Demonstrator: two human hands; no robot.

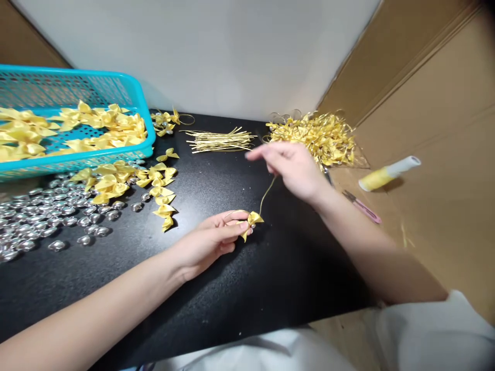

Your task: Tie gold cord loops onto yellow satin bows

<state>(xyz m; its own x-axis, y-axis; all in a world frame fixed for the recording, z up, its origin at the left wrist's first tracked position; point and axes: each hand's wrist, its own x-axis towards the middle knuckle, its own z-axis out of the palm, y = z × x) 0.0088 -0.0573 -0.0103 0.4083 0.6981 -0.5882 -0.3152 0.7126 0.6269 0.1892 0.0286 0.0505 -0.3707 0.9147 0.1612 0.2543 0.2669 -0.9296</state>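
My left hand (216, 234) pinches a small yellow ribbon bow (254, 218) between thumb and fingers, above the black table. A bit of something shiny, perhaps a bead, shows under the bow. From the bow a thin gold cord (266, 197) curves up to my right hand (292, 167), which is raised and slightly blurred. The fingers of that hand are curled around the cord's upper end, with the index finger pointing left; its exact grip is partly hidden. Just behind it lies a bundle of cut gold cords (220, 140).
A turquoise basket (145, 118) of yellow bows stands left, with silver beads (50, 211) and loose bows (164, 198) before it. Finished-looking bows with cords (320, 136) are heaped at the back right. Pink-handled snips (363, 207) and a spool tube (389, 172) lie on cardboard.
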